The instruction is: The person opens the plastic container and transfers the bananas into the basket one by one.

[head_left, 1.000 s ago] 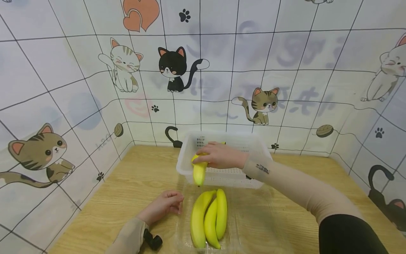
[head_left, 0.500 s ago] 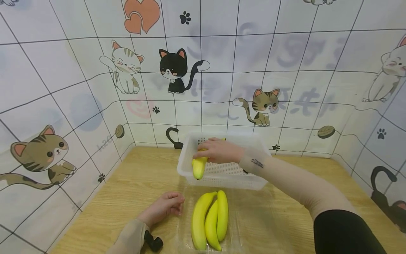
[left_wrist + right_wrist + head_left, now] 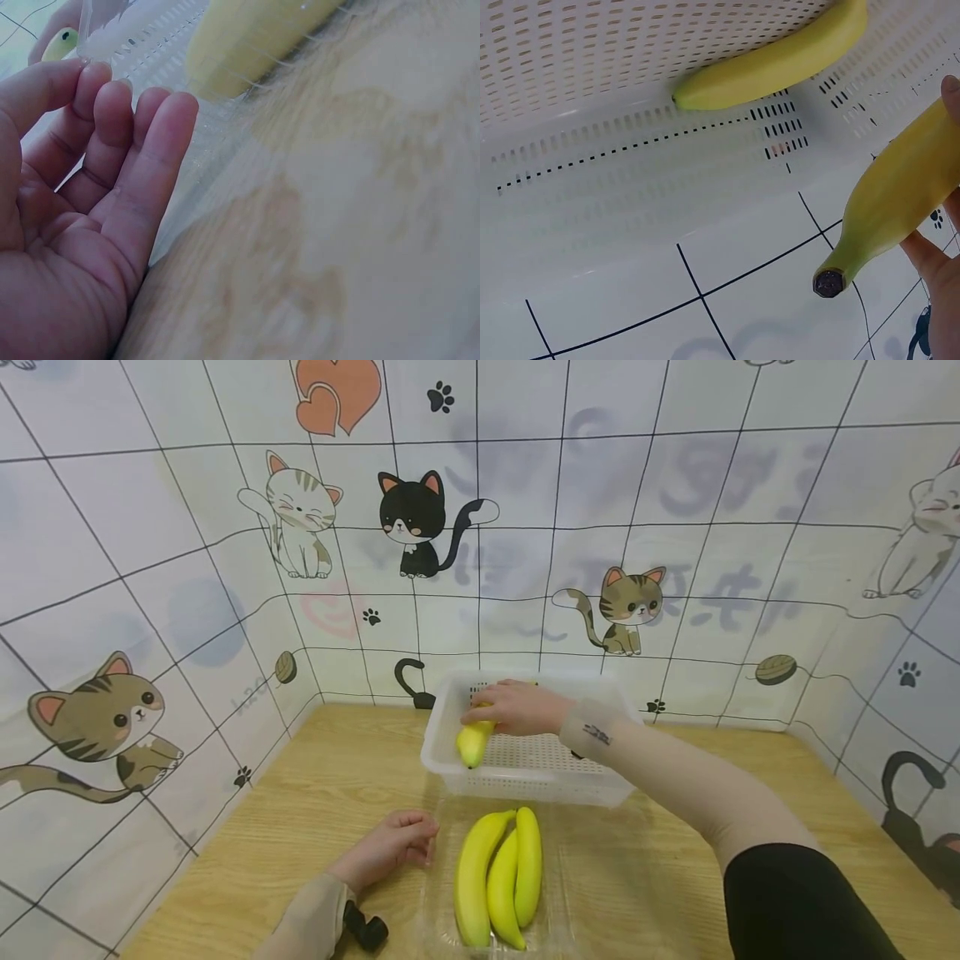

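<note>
Five bananas are counted: three in the clear tray, one in the right hand, one in the basket. Left to right, we record the left hand (image 3: 390, 847) beside the tray's left edge, fingers bent, thumb and forefinger tips pinching its thin rim; the palm is turned inward and the sleeve is beige. The clear tray (image 3: 438, 893), of thin, glossy plastic, lies towards the worktop's (image 3: 360, 760) front edge. In it we find the left banana (image 3: 475, 881), the middle banana (image 3: 504, 893) and the right banana (image 3: 528, 864), smooth, curved and side by side lengthwise. By the worktop's back edge stands one basket (image 3: 540, 789), translucent white plastic with slotted walls. The held banana (image 3: 472, 749) is tilted over its front-left corner; we cannot tell whether they touch. The fifth banana (image 3: 776, 67) lies along the back wall, near the back-left corner. The right hand (image 3: 517, 706) reaches in from the right, palm down, fingers and thumb curled round its banana.
</note>
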Tool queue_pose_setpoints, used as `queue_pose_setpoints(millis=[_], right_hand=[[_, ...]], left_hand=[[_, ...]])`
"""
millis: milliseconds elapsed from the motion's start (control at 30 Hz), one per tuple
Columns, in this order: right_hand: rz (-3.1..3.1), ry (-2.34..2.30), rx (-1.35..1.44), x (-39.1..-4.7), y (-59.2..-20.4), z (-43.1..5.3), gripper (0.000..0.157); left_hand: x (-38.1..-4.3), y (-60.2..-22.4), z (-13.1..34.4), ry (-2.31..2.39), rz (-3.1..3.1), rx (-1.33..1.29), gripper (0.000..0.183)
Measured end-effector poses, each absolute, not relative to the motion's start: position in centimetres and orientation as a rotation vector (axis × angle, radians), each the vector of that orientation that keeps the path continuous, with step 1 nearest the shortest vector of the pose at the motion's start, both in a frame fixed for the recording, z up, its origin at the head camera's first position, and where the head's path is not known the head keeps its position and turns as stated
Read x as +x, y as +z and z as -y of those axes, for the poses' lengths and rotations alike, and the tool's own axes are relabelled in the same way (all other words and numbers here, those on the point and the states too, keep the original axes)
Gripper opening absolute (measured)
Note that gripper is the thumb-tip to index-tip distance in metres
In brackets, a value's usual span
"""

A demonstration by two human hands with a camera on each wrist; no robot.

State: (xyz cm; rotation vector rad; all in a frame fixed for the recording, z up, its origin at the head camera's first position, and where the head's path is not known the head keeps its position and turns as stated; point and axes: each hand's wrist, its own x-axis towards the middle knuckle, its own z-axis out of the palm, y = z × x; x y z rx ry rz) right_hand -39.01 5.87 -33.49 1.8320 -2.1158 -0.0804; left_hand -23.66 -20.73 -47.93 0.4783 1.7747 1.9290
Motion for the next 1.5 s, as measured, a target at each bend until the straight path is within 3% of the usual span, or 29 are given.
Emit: queue_pose_setpoints(millis=[467,1500], right_hand=[[2.216,-0.215,1.82,-41.1,-34.9,-4.8,0.047],[2.329,-0.456,1.822,-42.3,-38.2,-4.1,0.05]], left_hand=[[-23.7,-48.1,21.0,1.939,-1.764,0.514,0.024],[-23.9,-48.6,21.0,1.954,-1.755,0.529,0.019]])
